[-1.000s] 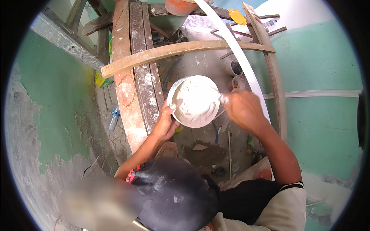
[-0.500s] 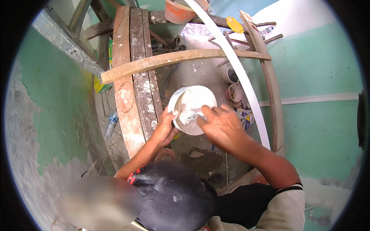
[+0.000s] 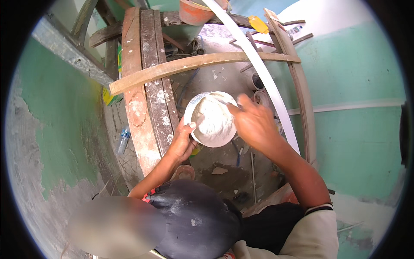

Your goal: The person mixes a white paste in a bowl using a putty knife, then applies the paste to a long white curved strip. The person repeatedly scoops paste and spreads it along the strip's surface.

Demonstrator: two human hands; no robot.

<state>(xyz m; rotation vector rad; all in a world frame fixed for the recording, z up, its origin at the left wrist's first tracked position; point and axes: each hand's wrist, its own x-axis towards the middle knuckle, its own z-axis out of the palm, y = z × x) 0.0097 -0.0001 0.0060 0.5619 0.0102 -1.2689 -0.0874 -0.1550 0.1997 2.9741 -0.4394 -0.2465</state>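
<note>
Wall (image 3: 64,129): green, peeling to grey, at left.
Planks (image 3: 153,82): side by side, splashed white, left of the tub.
Strip (image 3: 263,77): long, white, right of the tub.
Slat (image 3: 181,67): wooden, laid across the planks.
Tub (image 3: 213,143): round, white, held above the floor in front of the person.
Paste (image 3: 211,114): white, heaped in the tub.
Right hand (image 3: 254,121): at the tub's right rim, blurred; fingers curled, cannot tell on what.
Left hand (image 3: 182,140): clamped on the tub's left side, thumb at the rim.
Bottle (image 3: 123,140): clear, blue-tinged, left of the planks.
</note>
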